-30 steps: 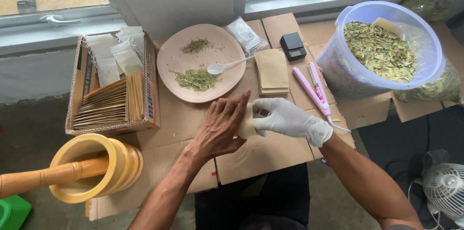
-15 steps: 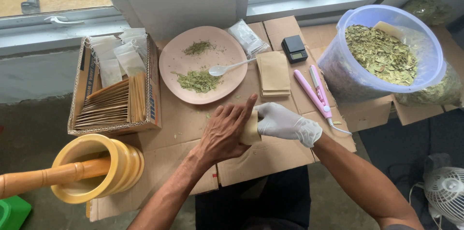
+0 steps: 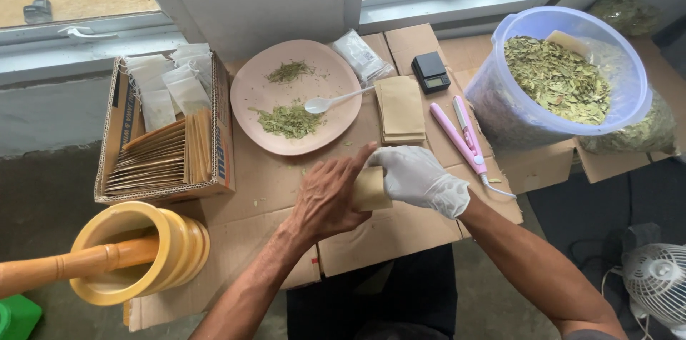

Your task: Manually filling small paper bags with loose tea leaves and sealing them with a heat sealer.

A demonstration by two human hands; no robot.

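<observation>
A small tan paper pouch (image 3: 371, 188) sits between the two hands, low over the flattened cardboard that covers the tabletop. It is plain kraft brown, flat and roughly rectangular, and lies nearly level. Only its middle strip shows; the bare left hand (image 3: 325, 201) covers its left end and the white-gloved right hand (image 3: 421, 179) wraps its right end and upper edge.

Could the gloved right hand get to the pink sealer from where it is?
Probably yes. The right hand is full, holding the pouch with the left hand, but the sealer lies just beyond it with bare cardboard between.
</observation>
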